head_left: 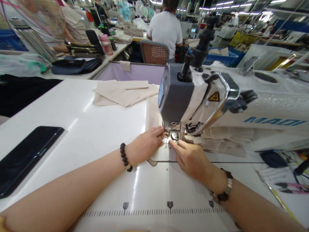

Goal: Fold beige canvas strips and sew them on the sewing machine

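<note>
A sewing machine (178, 96) stands over the white table, its needle area lit. A beige cloth piece (152, 112) lies flat on the table and runs up to the left side of the machine head. My left hand (147, 143) is left of the presser foot (173, 134), fingers stretched out and resting on the cloth's near end. My right hand (193, 158) is just right of the needle plate, index finger extended toward the foot and the other fingers loosely bent. The fingertips of both hands almost meet at the needle. What lies under them is partly hidden.
Folded beige cloth (123, 93) lies at the table's back, before a lilac bin (142, 76). Layered cloth pieces (227, 138) sit beneath the machine arm. A black phone (31, 154) is at left; snips (293, 188) are at right. A person (165, 32) sits ahead.
</note>
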Tool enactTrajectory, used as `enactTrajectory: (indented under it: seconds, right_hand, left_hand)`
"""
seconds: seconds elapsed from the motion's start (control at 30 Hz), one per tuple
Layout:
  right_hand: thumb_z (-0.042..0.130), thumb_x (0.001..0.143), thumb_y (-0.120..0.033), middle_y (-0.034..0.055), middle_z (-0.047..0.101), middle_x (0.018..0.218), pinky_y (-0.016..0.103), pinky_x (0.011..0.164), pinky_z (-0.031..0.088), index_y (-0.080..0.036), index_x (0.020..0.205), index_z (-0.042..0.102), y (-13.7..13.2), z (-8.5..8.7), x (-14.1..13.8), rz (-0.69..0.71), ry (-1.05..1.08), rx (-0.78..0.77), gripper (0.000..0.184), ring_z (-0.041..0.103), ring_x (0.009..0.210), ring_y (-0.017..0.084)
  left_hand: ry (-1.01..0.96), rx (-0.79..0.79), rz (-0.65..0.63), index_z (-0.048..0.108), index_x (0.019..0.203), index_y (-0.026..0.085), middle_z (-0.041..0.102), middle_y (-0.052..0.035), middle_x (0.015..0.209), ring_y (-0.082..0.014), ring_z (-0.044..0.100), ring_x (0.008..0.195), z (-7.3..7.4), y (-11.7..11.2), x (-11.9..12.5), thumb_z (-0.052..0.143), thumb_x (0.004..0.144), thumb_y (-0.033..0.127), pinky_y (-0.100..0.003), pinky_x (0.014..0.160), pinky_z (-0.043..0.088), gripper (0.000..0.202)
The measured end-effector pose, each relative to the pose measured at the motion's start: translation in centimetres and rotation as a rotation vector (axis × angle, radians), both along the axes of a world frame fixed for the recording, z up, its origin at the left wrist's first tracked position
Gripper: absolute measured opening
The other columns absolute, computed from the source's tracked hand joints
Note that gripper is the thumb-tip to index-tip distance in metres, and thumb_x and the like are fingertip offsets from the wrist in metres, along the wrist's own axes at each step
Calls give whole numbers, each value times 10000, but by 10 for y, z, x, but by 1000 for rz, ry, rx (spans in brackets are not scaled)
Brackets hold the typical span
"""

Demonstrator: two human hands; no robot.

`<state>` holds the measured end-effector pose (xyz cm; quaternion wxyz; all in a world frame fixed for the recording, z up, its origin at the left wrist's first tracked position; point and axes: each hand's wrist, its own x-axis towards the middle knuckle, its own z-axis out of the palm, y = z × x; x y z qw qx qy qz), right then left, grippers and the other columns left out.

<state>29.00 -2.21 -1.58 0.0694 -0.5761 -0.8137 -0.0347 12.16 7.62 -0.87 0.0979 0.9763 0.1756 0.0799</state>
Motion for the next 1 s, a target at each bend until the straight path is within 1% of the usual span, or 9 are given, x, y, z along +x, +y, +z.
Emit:
enactTrajectory:
  seconds: [0.27,0.4,0.57,0.63,0.7,0.77,0.8,0.87,1.0]
  right_hand:
    - [449,770,-119,44,633,808,252,529,363,-127,1174,542,0,0,1,-7,-14,-5,415,577,659,147]
    - [447,774,-121,48,628,806,248,535,366,-122,1164,541,0,-1,0,-7,3,-5,402,570,660,143]
    - [399,792,-117,43,599,759,251,537,355,-113,1143,541,-1,-1,5,71,80,38,378,538,629,136]
    - [370,807,-117,32,573,715,255,537,344,-119,1081,565,-2,1,9,144,135,39,337,516,619,135]
    - [347,815,-118,25,547,680,263,534,330,-131,982,590,-4,4,11,222,176,24,295,489,608,138]
    - [333,819,-119,21,531,659,272,527,309,-143,898,598,-7,6,14,295,191,13,277,455,586,139]
    - [332,821,-121,19,524,650,276,522,296,-149,866,598,-8,7,14,322,189,8,271,439,577,138]
    - [337,825,-128,13,513,635,282,514,272,-159,823,594,-11,9,15,362,181,-2,259,415,560,136]
    - [344,823,-131,15,517,641,287,519,266,-163,809,591,-13,10,14,381,167,-26,250,416,561,136]
  left_hand:
    - [-1,17,12,492,1150,87,533,-116,1129,-202,495,1072,-5,5,0,402,914,169,-344,928,424,266]
    - [-1,55,4,494,1151,90,529,-119,1120,-206,487,1058,0,4,-1,396,919,198,-346,924,422,274]
    - [167,88,58,578,997,84,554,-122,942,-259,511,868,18,-21,-7,473,872,399,-395,734,480,355]
    - [182,76,10,590,963,86,555,-112,896,-255,508,831,22,-34,-10,520,837,436,-384,696,481,379]
    - [165,66,-70,587,953,90,561,-100,897,-240,506,849,21,-42,-12,547,840,351,-362,721,477,287]
    - [144,51,-143,581,928,95,567,-89,912,-213,505,874,20,-46,-13,496,871,206,-336,777,467,151]
    - [143,31,-170,577,918,97,568,-85,918,-201,505,884,19,-46,-13,457,883,155,-325,803,460,138]
    - [160,-31,-196,571,915,102,568,-79,915,-186,507,891,20,-45,-14,406,898,117,-310,829,454,166]
    - [212,-117,-187,572,916,103,566,-77,887,-185,512,872,30,-42,-14,383,909,121,-302,799,469,190]
